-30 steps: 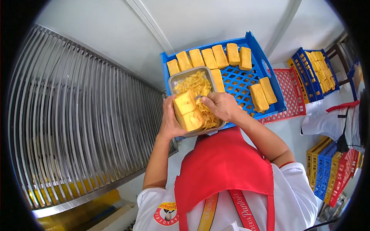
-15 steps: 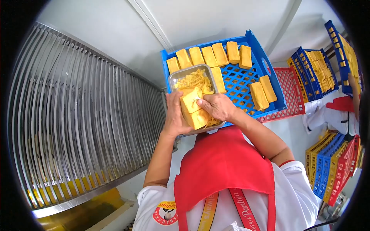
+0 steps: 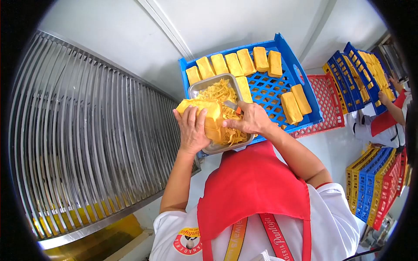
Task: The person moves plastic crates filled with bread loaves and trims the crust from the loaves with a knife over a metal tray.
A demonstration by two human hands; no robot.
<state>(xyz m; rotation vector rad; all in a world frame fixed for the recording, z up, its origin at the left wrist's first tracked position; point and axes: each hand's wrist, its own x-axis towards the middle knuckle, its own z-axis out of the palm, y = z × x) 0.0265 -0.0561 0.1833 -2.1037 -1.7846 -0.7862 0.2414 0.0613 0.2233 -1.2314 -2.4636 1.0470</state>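
My left hand (image 3: 193,132) is wrapped round a yellow loaf of bread (image 3: 202,108), holding it tilted over a metal pan (image 3: 213,148). In the pan lie yellow shreds that look like crust trimmings (image 3: 220,91). A small knife (image 3: 230,105) with a short blade and some orange near the handle is gripped in my right hand (image 3: 253,119), just right of the loaf; its thumb is close to or touching the bread. The pan rests on a blue crate (image 3: 272,93), where several similar loaves (image 3: 246,61) stand along the far side and two more (image 3: 291,108) on the right.
A metal slatted rack (image 3: 96,135) fills the left side. Beyond the blue crate is a red crate (image 3: 323,104). Stacked crates (image 3: 374,185) stand at lower right. At the far right, a person in a red apron (image 3: 385,117) has hands at a blue crate of yellow loaves (image 3: 370,71).
The loaf has turned and moved up and left with my left hand. My right hand has drawn slightly away, exposing the knife. At right, the other person's crate has shifted left and lower.
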